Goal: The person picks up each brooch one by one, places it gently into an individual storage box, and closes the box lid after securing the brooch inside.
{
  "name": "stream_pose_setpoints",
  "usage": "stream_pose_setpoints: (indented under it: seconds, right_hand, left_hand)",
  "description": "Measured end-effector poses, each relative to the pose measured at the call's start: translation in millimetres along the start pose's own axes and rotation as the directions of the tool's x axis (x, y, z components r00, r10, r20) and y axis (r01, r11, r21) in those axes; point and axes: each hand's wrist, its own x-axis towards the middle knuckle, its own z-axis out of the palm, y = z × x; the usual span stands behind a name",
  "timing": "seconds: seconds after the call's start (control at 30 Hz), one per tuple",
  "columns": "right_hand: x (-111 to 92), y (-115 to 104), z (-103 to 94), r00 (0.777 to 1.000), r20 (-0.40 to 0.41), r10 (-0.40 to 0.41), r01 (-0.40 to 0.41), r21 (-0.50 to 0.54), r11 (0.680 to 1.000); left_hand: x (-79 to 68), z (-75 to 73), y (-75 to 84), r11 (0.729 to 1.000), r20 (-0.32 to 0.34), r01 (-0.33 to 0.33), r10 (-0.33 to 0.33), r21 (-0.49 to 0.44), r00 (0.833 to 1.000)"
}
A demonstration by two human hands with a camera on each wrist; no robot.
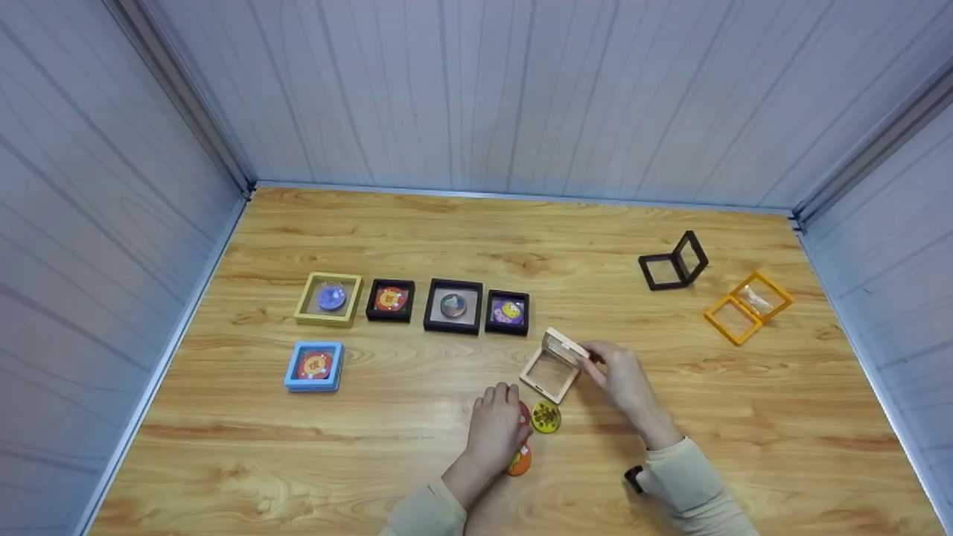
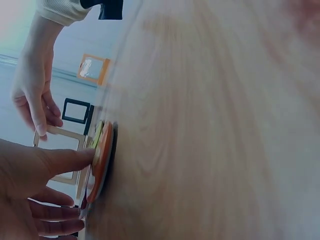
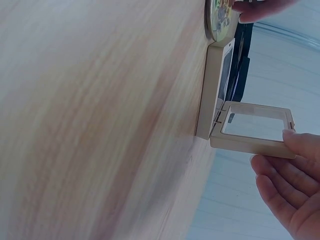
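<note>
My right hand (image 1: 624, 381) pinches the raised lid (image 3: 250, 145) of a beige hinged display frame (image 1: 539, 390), thumb on one side and fingers behind. The frame's base lies on the table. Left of it, my left hand (image 1: 493, 426) is low over the table, with thumb and fingertips at opposite edges of a red disc (image 1: 525, 412), partly hidden by the hand. A yellow disc (image 1: 546, 418) with dark spots lies close beside it, near the frame's lower corner. An orange disc (image 1: 520, 461) lies just below the left hand, its edge showing in the left wrist view.
Closed frames holding discs stand to the left: a yellow one (image 1: 303, 316), several black ones (image 1: 427, 307) and a blue one (image 1: 289, 385). At right, a black frame (image 1: 676, 269) and an orange frame (image 1: 747, 311) stand opened. Panel walls (image 1: 476, 97) border the table (image 1: 246, 461).
</note>
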Motion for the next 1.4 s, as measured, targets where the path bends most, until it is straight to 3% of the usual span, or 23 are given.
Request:
stream_pose_setpoints:
  seconds: [0.1,0.47,0.83,1.1,1.4]
  right_hand:
    - [0.1,0.5,0.2,1.0,0.0,-0.006,0.006,-0.001,1.0]
    - [0.0,-0.4,-0.6,1.0,0.006,0.003,-0.003,0.024,1.0]
    - [0.0,0.1,-1.3,1.0,0.016,0.025,-0.026,0.036,0.999]
    - [0.3,0.7,-0.7,1.0,0.012,0.008,-0.009,0.039,0.999]
    - [-0.1,1.1,-0.2,1.0,0.002,-0.004,0.004,0.049,0.999]
  left_hand:
    - [1.6,1.5,1.0,1.0,-0.016,-0.015,0.015,-0.012,1.0]
    - [12.9,-2.4,0.3,0.974,-0.065,-0.047,0.033,-0.223,0.997]
    - [41.9,0.3,11.7,0.98,-0.148,-0.1,0.075,-0.171,0.986]
    - [60.4,6.0,20.7,0.985,-0.135,-0.109,0.09,-0.133,0.987]
    - [69.4,12.2,25.6,0.989,-0.11,-0.098,0.086,-0.115,0.99]
